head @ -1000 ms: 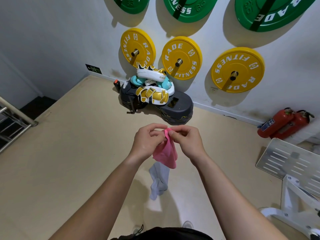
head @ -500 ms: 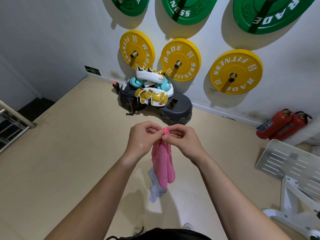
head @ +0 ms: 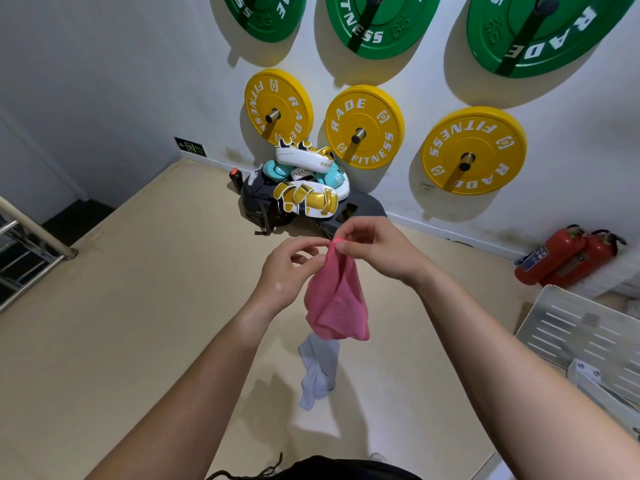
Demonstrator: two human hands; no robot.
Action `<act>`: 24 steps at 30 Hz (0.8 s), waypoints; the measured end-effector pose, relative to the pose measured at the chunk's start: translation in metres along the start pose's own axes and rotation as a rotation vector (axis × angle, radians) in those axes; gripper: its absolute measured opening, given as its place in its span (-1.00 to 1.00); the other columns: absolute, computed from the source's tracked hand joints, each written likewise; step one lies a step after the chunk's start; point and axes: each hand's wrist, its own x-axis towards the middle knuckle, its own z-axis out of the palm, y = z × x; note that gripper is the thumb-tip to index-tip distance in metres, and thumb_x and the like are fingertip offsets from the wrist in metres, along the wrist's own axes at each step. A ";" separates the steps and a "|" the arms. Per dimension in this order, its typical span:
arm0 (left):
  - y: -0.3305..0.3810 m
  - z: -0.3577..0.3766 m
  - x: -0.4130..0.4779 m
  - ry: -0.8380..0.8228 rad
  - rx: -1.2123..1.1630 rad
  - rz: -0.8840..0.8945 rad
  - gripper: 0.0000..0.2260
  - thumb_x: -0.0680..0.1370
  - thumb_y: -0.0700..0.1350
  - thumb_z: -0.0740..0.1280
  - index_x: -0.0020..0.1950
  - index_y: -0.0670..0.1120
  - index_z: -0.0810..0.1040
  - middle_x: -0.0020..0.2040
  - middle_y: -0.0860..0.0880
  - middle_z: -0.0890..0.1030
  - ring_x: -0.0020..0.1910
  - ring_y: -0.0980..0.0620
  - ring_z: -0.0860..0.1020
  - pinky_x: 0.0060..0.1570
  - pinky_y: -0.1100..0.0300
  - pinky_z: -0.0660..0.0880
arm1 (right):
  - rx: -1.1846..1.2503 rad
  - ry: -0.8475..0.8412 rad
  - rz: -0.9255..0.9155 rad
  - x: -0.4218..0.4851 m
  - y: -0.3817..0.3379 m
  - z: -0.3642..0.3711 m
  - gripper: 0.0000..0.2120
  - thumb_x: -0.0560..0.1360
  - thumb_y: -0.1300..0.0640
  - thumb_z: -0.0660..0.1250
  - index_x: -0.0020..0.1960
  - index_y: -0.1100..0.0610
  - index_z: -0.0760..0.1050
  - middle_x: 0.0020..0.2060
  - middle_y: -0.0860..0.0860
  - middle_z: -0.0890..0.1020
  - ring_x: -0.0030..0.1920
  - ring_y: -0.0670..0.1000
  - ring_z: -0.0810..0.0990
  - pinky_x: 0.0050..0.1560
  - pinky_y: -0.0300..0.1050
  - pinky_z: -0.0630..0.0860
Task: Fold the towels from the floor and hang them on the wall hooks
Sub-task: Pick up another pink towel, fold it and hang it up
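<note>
Head camera, looking down past both bare forearms: the pink towel (head: 337, 303) hangs in mid-air in front of the person, bunched and doubled over so that its lower edge forms a rounded fold. The right hand (head: 377, 251) holds its top corner, pinched between thumb and forefinger, with the other fingers loosely curled above. The left hand (head: 287, 275) is just to the left of that corner, its fingers curled and their tips closing on the pink towel's left edge a little below the top. Directly beneath the pink towel, on the beige floor (head: 138, 323), a grey towel (head: 317, 368) lies crumpled in a long twisted strip, apart from the hanging cloth. Beyond the pink towel, against the foot of the white wall (head: 121, 64), sits a pile of boxing pads (head: 304, 188) in white, gold and teal on top of dark gear. Above the pink towel, three yellow weight plates (head: 363, 128) hang on pegs on the wall, with green weight plates (head: 374, 22) higher up. To the right of the pink towel, two red fire extinguishers (head: 568, 258) lean at the wall's base, and nearer the person lies a slotted white metal panel (head: 581, 334). Far to the left of the pink towel, a metal railing (head: 31, 244) borders a dark stairwell.
</note>
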 end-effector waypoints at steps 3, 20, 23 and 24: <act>-0.004 0.001 0.003 -0.026 0.014 -0.030 -0.90 0.53 -0.18 0.45 -0.02 0.00 0.70 -0.02 0.05 0.68 -0.03 0.12 0.63 -0.01 0.25 0.53 | -0.060 -0.001 0.000 0.008 -0.015 -0.011 -0.90 0.54 0.22 0.38 -0.10 0.06 0.62 -0.24 -0.06 0.64 -0.21 -0.11 0.56 -0.16 -0.17 0.48; -0.057 0.001 -0.030 -0.031 0.399 -0.201 -0.90 0.51 -0.05 0.35 -0.19 0.10 0.59 -0.26 0.18 0.61 -0.35 0.15 0.58 -0.24 0.15 0.48 | -0.150 0.280 -0.098 0.026 -0.016 -0.067 -0.82 0.55 0.22 0.32 -0.13 -0.04 0.56 -0.19 -0.06 0.60 -0.20 -0.08 0.52 -0.07 -0.08 0.47; -0.051 -0.014 -0.022 0.161 0.107 -0.330 -0.92 0.55 -0.20 0.38 -0.09 -0.03 0.62 -0.08 0.04 0.64 -0.34 -0.03 0.68 -0.32 0.16 0.54 | -0.200 0.383 -0.025 0.027 0.005 -0.074 -0.90 0.54 0.20 0.32 -0.10 0.03 0.57 -0.17 0.01 0.60 -0.21 -0.04 0.51 -0.09 -0.03 0.48; -0.048 -0.021 -0.018 0.206 0.003 -0.360 -0.92 0.56 -0.25 0.38 -0.06 -0.09 0.61 -0.05 -0.02 0.64 -0.35 -0.06 0.69 -0.34 0.17 0.57 | -0.203 0.409 0.011 0.026 0.013 -0.075 -0.92 0.54 0.22 0.32 -0.09 0.07 0.57 -0.17 0.03 0.60 -0.21 -0.03 0.51 -0.09 -0.03 0.47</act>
